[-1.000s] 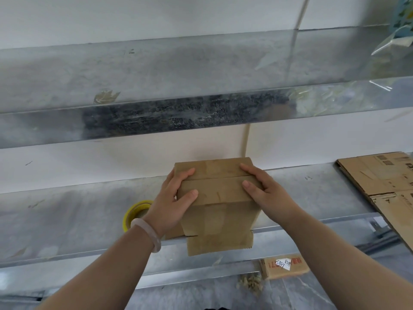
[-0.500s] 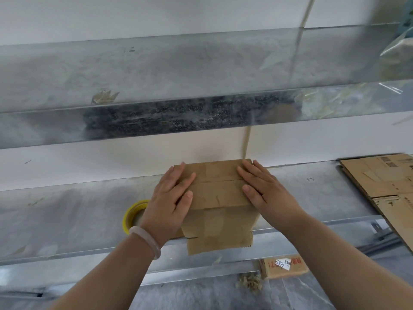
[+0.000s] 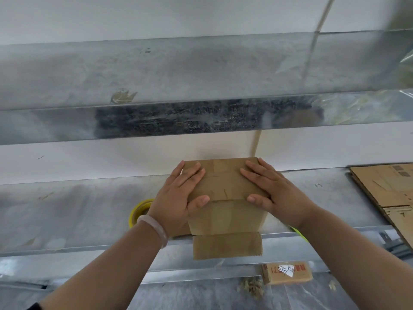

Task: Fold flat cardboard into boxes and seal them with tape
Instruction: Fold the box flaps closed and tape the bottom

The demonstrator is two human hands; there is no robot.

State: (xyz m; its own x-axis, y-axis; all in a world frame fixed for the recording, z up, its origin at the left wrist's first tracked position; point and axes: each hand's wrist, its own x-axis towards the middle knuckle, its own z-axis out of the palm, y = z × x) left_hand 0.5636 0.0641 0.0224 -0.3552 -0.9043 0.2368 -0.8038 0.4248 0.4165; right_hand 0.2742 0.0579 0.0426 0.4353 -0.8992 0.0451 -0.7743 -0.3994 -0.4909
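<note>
A small brown cardboard box point(image 3: 225, 186) stands on the metal shelf point(image 3: 78, 211) against the white wall, its top flaps folded down. A strip of brown tape runs over the top and front, and its loose end point(image 3: 226, 246) hangs below the shelf edge. My left hand point(image 3: 178, 198) lies flat on the left half of the top, fingers straight, thumb at the front edge. My right hand point(image 3: 268, 191) presses flat on the right half in the same way. A yellow tape roll point(image 3: 139, 212) sits on the shelf just left of my left wrist, partly hidden.
A stack of flat cardboard sheets point(image 3: 386, 193) lies on the shelf at the right. An upper metal shelf point(image 3: 156, 90) overhangs the work area. On the floor below lie a small labelled carton point(image 3: 287, 272) and some scraps.
Both hands have gone from gripping the box's top edges to lying flat on the flaps, sliding further back over the top. The box stays in place.
</note>
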